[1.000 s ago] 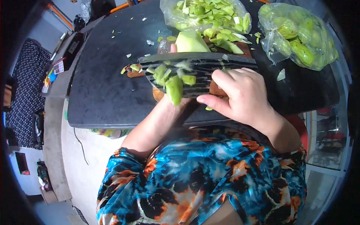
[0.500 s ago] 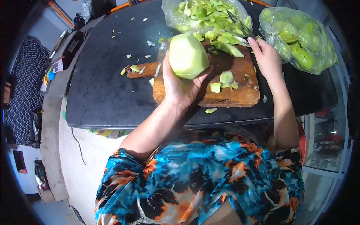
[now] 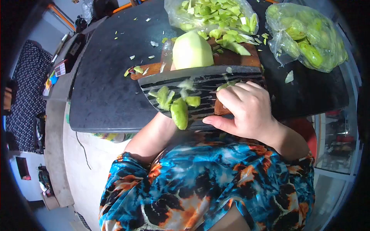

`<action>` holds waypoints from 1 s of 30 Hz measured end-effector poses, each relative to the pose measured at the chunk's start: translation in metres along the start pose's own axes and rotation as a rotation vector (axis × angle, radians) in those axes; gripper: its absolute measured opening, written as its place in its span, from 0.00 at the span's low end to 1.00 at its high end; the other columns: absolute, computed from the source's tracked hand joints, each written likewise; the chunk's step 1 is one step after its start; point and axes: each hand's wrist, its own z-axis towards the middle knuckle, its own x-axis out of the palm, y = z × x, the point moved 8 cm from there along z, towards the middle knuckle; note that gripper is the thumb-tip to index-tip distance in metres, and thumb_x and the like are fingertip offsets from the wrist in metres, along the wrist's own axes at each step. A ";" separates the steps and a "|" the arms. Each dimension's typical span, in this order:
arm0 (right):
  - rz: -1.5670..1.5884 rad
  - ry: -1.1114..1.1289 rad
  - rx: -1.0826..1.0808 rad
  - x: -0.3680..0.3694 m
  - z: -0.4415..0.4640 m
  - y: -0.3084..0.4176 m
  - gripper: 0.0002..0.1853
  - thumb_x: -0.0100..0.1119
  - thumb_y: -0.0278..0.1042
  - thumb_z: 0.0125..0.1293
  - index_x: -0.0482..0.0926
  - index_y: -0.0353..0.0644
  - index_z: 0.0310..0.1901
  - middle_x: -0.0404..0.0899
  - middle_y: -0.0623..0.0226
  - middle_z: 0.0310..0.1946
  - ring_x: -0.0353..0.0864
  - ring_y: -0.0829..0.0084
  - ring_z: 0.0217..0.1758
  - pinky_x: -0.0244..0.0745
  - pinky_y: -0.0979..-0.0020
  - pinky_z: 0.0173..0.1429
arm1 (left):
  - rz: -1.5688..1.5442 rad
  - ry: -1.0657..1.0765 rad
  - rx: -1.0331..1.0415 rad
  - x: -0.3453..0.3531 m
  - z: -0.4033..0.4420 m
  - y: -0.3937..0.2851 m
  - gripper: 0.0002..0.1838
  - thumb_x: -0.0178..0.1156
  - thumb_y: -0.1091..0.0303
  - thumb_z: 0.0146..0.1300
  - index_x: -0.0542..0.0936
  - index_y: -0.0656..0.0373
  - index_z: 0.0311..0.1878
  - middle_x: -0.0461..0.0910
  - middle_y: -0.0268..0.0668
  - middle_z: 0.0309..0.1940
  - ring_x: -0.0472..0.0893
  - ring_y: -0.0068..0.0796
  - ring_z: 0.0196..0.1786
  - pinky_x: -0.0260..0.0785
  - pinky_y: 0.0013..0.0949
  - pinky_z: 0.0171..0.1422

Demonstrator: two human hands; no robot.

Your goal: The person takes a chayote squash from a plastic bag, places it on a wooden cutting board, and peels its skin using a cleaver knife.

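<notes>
A large knife (image 3: 200,86) with a broad dark blade lies across the view above the cutting board. My right hand (image 3: 246,109) is closed around its handle at the right end. Green peel pieces (image 3: 179,113) cling to the blade. Behind the blade's upper edge shows a pale green peeled fruit (image 3: 192,50). My left hand is almost wholly hidden by the blade; a bit of it (image 3: 172,66) shows at the fruit's left side, and its wrist comes out below the blade. The wooden cutting board (image 3: 150,69) is partly covered by knife and fruit.
An open plastic bag (image 3: 175,17) heaped with green peelings lies at the table's far side. Peelings (image 3: 235,44) also lie on the board's back part. A knotted clear bag (image 3: 312,42) of green fruit stands at the right. Small scraps dot the dark table (image 3: 104,88).
Since half a second ago, my right hand has come from the peelings bag back toward me, bringing the blade broadside over the board and my left hand. The fruit sits slightly lower behind it.
</notes>
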 end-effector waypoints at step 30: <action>0.127 -0.063 0.202 -0.021 -0.004 -0.035 0.20 0.66 0.52 0.57 0.72 0.44 0.26 0.75 0.66 0.19 0.78 0.63 0.22 0.71 0.63 0.26 | -0.050 -0.105 0.180 0.009 0.010 -0.008 0.38 0.43 0.30 0.63 0.70 0.56 0.59 0.76 0.41 0.50 0.79 0.39 0.49 0.74 0.43 0.52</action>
